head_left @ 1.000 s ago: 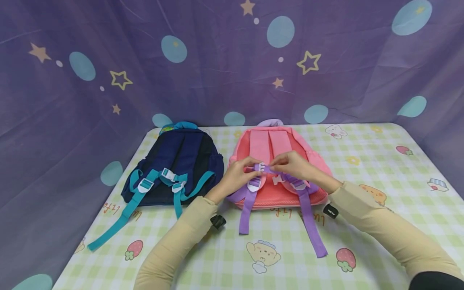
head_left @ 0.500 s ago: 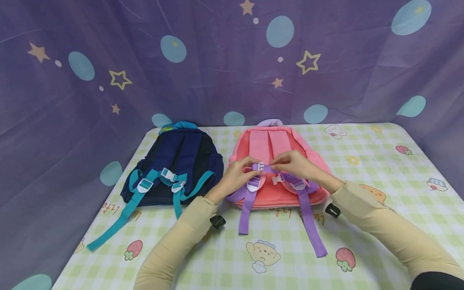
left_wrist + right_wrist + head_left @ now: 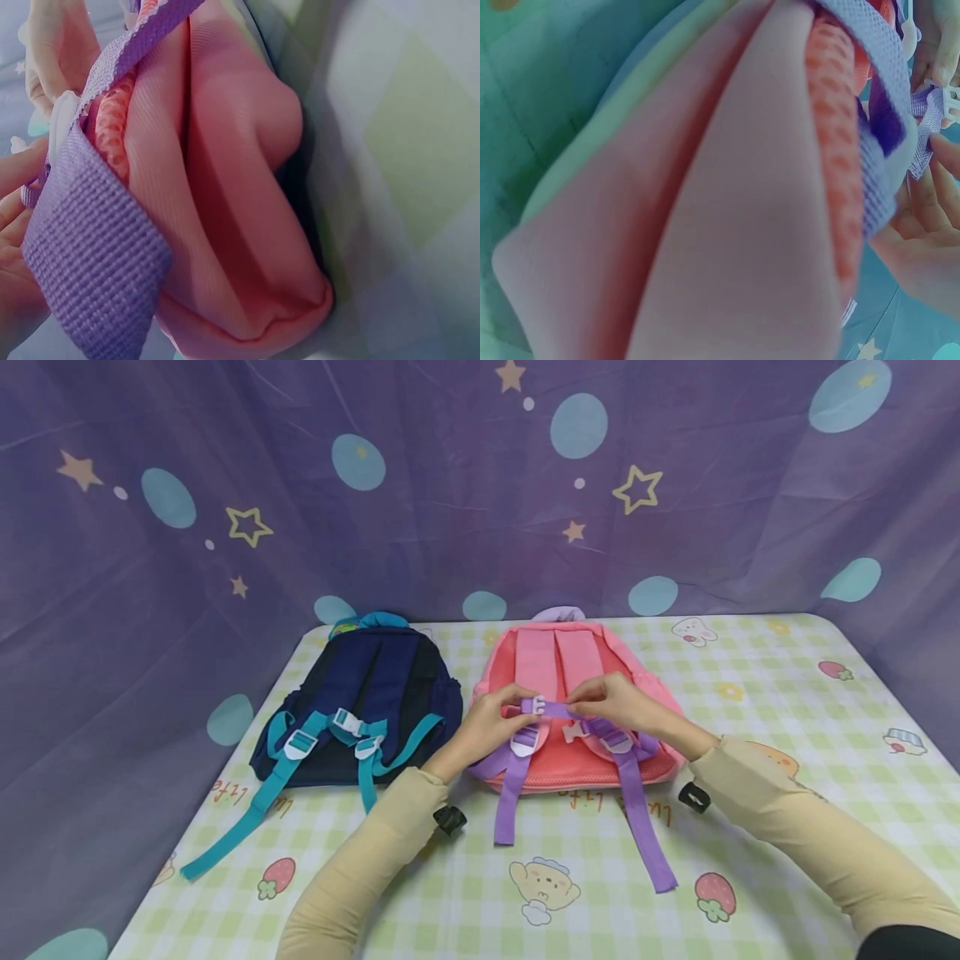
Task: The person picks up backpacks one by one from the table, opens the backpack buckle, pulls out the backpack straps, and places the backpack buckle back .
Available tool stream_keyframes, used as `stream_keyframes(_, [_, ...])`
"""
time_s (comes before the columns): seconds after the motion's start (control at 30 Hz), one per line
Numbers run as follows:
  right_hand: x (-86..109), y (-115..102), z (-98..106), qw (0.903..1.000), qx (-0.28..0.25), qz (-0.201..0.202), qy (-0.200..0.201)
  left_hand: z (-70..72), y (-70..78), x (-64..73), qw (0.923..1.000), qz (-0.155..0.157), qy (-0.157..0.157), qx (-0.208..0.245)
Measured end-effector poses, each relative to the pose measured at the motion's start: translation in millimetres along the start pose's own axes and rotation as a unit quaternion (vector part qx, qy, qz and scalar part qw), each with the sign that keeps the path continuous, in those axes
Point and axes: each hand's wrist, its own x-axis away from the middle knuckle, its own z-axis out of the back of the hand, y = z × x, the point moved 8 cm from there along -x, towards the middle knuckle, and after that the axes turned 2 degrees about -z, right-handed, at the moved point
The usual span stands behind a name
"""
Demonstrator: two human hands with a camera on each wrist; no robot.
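Note:
In the head view a pink backpack (image 3: 547,760) lies with its straps up. My left hand (image 3: 487,727) pinches a white socket buckle (image 3: 537,705) on a short purple strap (image 3: 556,710) above the bag. My right hand (image 3: 617,702) pinches the same strap farther right, leaving a stretch of it between the hands. A white pronged buckle (image 3: 574,732) lies below on the right shoulder strap, apart from the socket. In the right wrist view the strap (image 3: 928,135) and part of the socket buckle (image 3: 951,105) show beside the fingers. The left wrist view mostly shows the bag's side (image 3: 247,165).
A navy backpack (image 3: 375,677) with teal straps (image 3: 277,789) lies to the left, its white buckle (image 3: 347,721) fastened. Loose purple strap ends (image 3: 647,835) trail over the checkered tablecloth (image 3: 450,902). A purple curtain (image 3: 465,527) hangs behind the table.
My right hand has shifted slightly right, and more purple strap shows between the hands. The left hand has hardly moved and keeps its pinch on the buckle.

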Motion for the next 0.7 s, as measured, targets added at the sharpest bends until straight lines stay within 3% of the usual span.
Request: stream_keyframes(0.7, [-7.9,-7.3,-5.9,0.9996,-0.018,0.008,0.017,-0.3,1.9,-0.2,1.0,0.0,0.005,0.008])
